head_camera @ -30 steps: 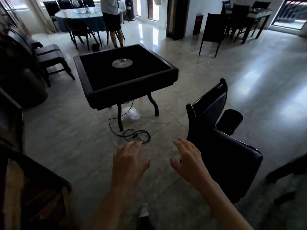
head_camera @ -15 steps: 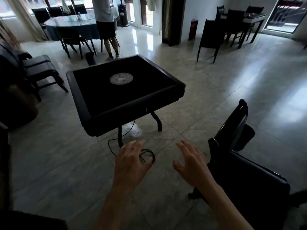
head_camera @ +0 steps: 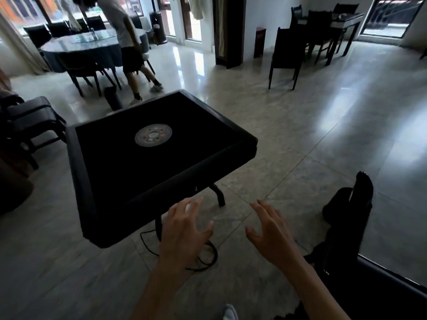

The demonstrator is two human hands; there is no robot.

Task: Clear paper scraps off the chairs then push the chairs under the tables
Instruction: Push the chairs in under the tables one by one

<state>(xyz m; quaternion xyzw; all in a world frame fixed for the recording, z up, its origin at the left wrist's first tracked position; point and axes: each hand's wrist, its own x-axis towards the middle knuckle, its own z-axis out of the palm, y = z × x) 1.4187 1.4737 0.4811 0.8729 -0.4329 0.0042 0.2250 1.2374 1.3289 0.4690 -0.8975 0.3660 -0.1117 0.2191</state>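
A square black table (head_camera: 87, 181) with a round silver disc (head_camera: 153, 135) at its centre stands just ahead of me. A black chair (head_camera: 360, 229) stands at my lower right, clear of the table, its backrest toward the upper right. My left hand (head_camera: 184, 229) hovers with fingers spread near the table's front edge, holding nothing. My right hand (head_camera: 270, 232) is out in front, fingers apart and empty, just left of the chair. I see no paper scrap on the visible part of the chair.
A black cable (head_camera: 208, 257) coils on the tiled floor under the table. Stacked dark chairs (head_camera: 30, 116) stand at the left. A person (head_camera: 129, 47) stands by a round table (head_camera: 80, 45) at the back. Another chair (head_camera: 286, 54) and a dining table (head_camera: 344, 19) stand at the back right.
I have moved closer to the black table, which now fills more of the view. The chair has slid toward the lower right edge. Both hands stay open and empty.
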